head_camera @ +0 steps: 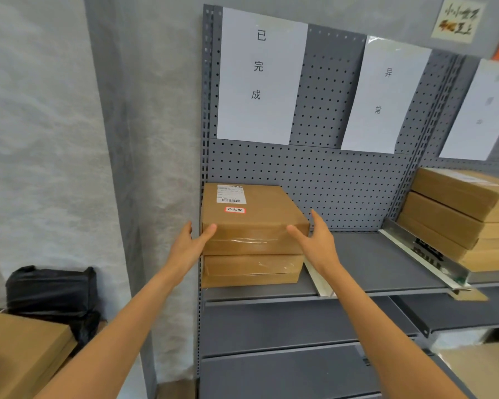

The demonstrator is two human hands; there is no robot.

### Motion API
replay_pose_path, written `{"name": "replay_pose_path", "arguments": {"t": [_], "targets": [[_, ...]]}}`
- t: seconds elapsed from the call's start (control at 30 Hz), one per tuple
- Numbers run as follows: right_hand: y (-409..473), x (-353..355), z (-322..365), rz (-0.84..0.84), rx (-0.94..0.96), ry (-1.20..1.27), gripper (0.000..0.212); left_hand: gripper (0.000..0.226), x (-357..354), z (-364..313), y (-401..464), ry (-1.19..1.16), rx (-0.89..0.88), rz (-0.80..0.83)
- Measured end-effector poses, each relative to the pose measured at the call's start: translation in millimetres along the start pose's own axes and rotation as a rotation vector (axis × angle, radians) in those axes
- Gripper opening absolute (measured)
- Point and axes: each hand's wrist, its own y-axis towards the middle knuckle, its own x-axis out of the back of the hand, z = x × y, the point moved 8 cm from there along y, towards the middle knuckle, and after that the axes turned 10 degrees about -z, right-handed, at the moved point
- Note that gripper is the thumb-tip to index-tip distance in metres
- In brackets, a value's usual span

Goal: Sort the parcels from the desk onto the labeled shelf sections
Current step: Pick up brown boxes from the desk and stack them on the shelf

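Brown carton [20, 349] sits bottom left, nearest the viewer, on the surface, black plastic bags [51, 292] bunched behind it. Both forearms reach forward to the grey shelf [386, 272]. Left hand [189, 243] on the left front corner of the top parcel [251, 220], thumb laid on the front edge, fingers round the side, partly hidden, so can't tell how firm the grip is. Right hand [317, 240] spread, fingers straight, thumb tip at the parcel's right front corner, palm just beside the right side. Top parcel is a flat brown box lying level, stacked square on a second parcel [252, 269], long axis running back toward the pegboard [314, 180], white shipping label [231, 193] and small red-edged sticker [234, 209] on the top face at the far end. Stack is in the leftmost shelf section under the sign 已完成 [261, 73]. Middle section under the sign 异常 [383, 93] holds no parcels; slanted divider [424, 254] on its right. Right section holds three stacked brown parcels [455, 214] under a third sign [481, 110], text unreadable.
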Motion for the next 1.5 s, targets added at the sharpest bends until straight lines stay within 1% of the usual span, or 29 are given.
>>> {"name": "replay_pose_path", "arguments": {"t": [0.1,0.17,0.27,0.37,0.43,0.53,0.57,0.63,0.7,0.77,0.83,0.9,1.0,1.07,1.17,1.27,1.33,1.5], "targets": [[-15,3,17,0.014,0.183,-0.291,0.081,0.078,16,-10,-10,0.199,-0.135,-0.069],[-28,2,29,0.017,0.325,-0.475,0.077,0.072,24,-22,-24,0.368,-0.262,-0.097],[-52,-1,44,0.017,0.493,-0.624,0.069,0.067,42,-38,-49,0.575,-0.455,-0.154],[-76,-8,49,0.058,0.609,-0.793,0.068,0.059,63,-42,-74,0.79,-0.633,-0.211],[-93,-14,48,0.078,0.661,-0.904,0.069,0.055,79,-35,-90,0.936,-0.698,-0.223],[-122,-23,51,0.085,0.715,-0.956,0.059,0.061,108,-14,-112,1.104,-0.727,-0.228],[-133,-26,53,0.085,0.726,-0.958,0.056,0.061,121,-5,-120,1.146,-0.711,-0.234],[-157,-36,62,0.104,0.752,-0.943,0.059,0.063,146,13,-140,1.222,-0.681,-0.23],[-185,-51,70,0.164,0.775,-0.921,0.06,0.063,175,29,-160,1.317,-0.642,-0.236],[-212,-65,80,0.19,0.813,-0.854,0.06,0.06,206,42,-185,1.364,-0.559,-0.233],[-240,-78,90,0.226,0.828,-0.798,0.063,0.052,237,57,-207,1.368,-0.489,-0.242],[-267,-93,101,0.259,0.85,-0.749,0.065,0.047,269,70,-227,1.357,-0.442,-0.291],[-306,-117,114,0.344,0.89,-0.713,0.064,0.059,315,94,-257,1.393,-0.317,-0.313],[-329,-131,125,0.371,0.923,-0.684,0.067,0.063,345,110,-278,1.415,-0.252,-0.358],[-365,-149,144,0.412,0.95,-0.621,0.066,0.054,383,122,-311,1.384,-0.176,-0.43],[-398,-168,163,0.459,0.999,-0.572,0.066,0.045,417,139,-336,1.387,-0.073,-0.429],[-417,-180,177,0.484,1.027,-0.538,0.067,0.046,439,151,-353,1.434,-0.019,-0.434],[-459,-212,206,0.552,1.094,-0.472,0.069,0.048,486,179,-385,1.425,0.111,-0.47]]}}
